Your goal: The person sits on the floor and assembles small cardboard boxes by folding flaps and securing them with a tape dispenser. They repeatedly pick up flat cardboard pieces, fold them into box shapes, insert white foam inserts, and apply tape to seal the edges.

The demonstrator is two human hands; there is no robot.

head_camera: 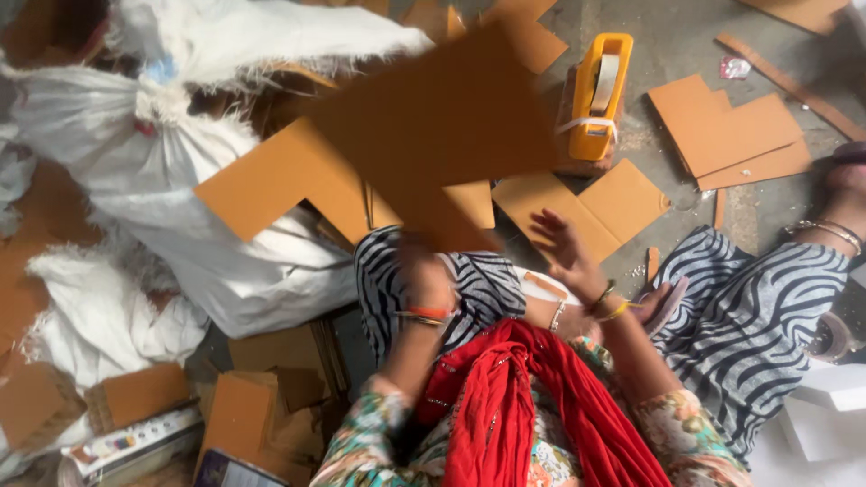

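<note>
Head view, looking down on a person seated on the floor. Left hand [424, 275] grips the lower edge of a large brown cardboard sheet [433, 135], held up and motion-blurred above the lap. Right hand [564, 248] hangs open, fingers spread, just beside the sheet's lower right edge and not touching it. Yellow tape dispenser [597, 95] stands on the concrete floor [686, 45], near the sheet's right side. White woven sack [171, 171] lies at left, tied shut; contents cannot be told. Loose cardboard pieces [731, 135] lie stacked on the floor at right.
</note>
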